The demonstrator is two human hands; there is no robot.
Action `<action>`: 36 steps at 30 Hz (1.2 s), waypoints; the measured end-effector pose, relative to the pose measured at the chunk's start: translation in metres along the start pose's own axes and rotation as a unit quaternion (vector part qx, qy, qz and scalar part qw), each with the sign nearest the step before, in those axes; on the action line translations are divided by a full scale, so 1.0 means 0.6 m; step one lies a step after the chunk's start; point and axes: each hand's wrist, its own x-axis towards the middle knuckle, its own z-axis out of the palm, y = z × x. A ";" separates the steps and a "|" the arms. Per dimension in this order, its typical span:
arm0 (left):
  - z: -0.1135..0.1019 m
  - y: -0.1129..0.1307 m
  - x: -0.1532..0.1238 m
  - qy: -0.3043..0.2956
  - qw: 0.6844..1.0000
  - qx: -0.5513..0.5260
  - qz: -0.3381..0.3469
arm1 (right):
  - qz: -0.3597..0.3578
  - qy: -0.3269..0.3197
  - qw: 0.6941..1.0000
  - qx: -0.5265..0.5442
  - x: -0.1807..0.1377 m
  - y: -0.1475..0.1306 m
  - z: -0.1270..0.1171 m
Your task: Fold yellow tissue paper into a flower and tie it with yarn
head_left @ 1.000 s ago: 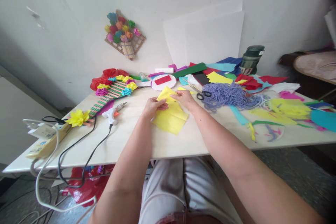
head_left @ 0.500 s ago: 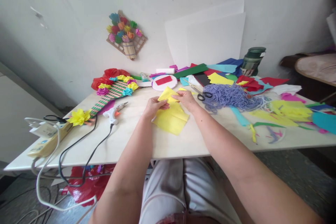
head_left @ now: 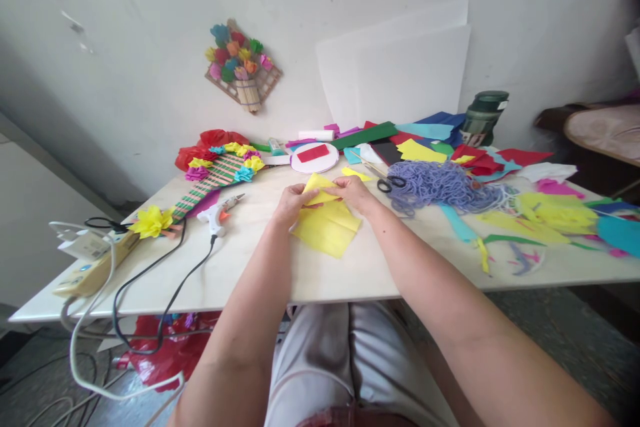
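Both hands pinch a small yellow piece (head_left: 319, 182) at twelve o'clock of a yellow sheet (head_left: 327, 232) on the desk (head_left: 240, 233).
The fingers of the left hand (head_left: 291, 203) grip the piece at eight o'clock, those of the right hand (head_left: 353, 192) at three; whether piece and sheet are joined, I cannot tell. Such thin-looking material probably wants a light pinch near the edges and even tension, lest it crease or tear. From the sheet, scissors (head_left: 391, 183) lie at two o'clock, a glue gun (head_left: 214, 218) at nine.
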 end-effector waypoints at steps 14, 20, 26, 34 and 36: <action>0.001 0.002 0.001 0.052 0.998 0.013 0.036 | -0.025 -0.003 1.000 -0.013 0.005 0.003 -0.007; -0.003 0.001 0.004 0.079 0.996 0.003 0.038 | -0.001 -0.019 1.000 0.002 0.004 0.005 -0.008; -0.005 -0.003 0.004 0.074 0.997 0.005 0.036 | 0.006 0.003 1.000 0.018 0.007 0.010 -0.004; 0.000 0.000 0.003 0.084 0.994 0.027 0.058 | 0.012 0.030 0.999 0.034 0.003 0.003 -0.002; 0.002 0.001 0.003 0.095 0.993 0.013 0.063 | 0.014 0.028 0.998 0.051 0.002 0.002 -0.002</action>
